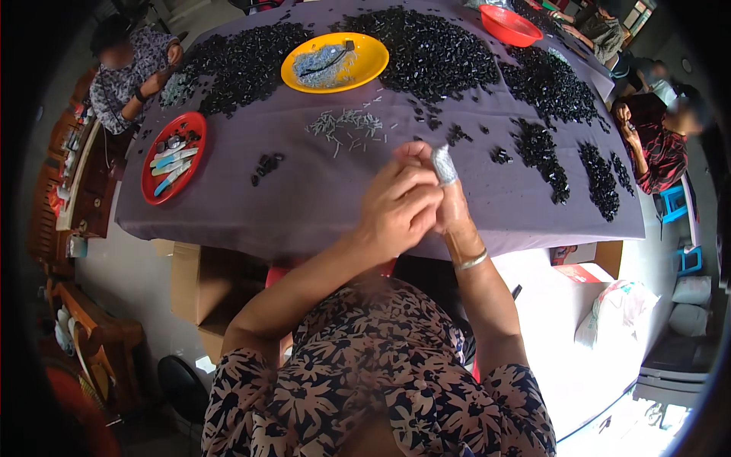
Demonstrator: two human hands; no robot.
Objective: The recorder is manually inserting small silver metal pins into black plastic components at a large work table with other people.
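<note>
Though near tablecloth edge (pixel 251 242), hands (pixel 392 209) off piles (pixel 544 148)

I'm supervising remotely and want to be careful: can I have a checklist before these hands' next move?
1. Left grip and right grip together above the purple cloth: ok.
2. Thing between the fingers identifiable: cannot tell, the fingers hide it.
3. Silvery wrap present on the right grip: ok.
4. Loose pale slivers gathered neatly: not ok, they lie scattered beyond the hands.
5. Yellow plate holding pale slivers: ok.
6. Light-handled tools inside the red tray: ok.
</note>
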